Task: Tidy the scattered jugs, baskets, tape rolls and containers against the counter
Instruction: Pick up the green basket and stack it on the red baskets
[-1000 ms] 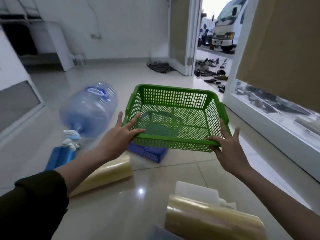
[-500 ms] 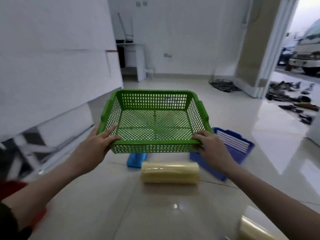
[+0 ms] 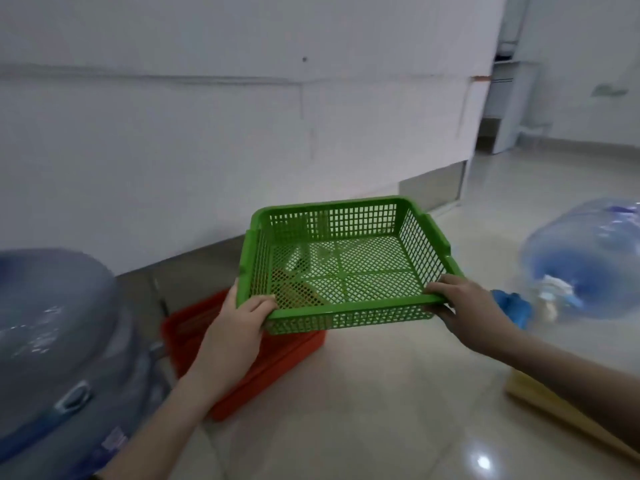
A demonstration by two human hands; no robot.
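I hold a green mesh basket (image 3: 349, 268) in the air with both hands, above the floor near the white counter (image 3: 207, 150). My left hand (image 3: 239, 323) grips its near left corner, thumb over the rim. My right hand (image 3: 460, 306) grips its near right corner. Below the basket's left part a red basket (image 3: 294, 351) lies on the floor by the counter's base. A large blue water jug (image 3: 59, 348) stands at the near left. A second blue jug (image 3: 585, 265) lies on its side at the right.
A yellowish tape roll (image 3: 540, 400) lies at the near right, partly behind my right forearm. Something blue (image 3: 512, 306) sits beside the lying jug. Glossy floor tiles (image 3: 381, 410) stretch in front of me. A white cabinet (image 3: 505, 109) stands far right behind the counter's end.
My view has swung left, from the doorway toward the counter. The green basket has travelled with both hands and now hangs over the red basket by the counter's base.
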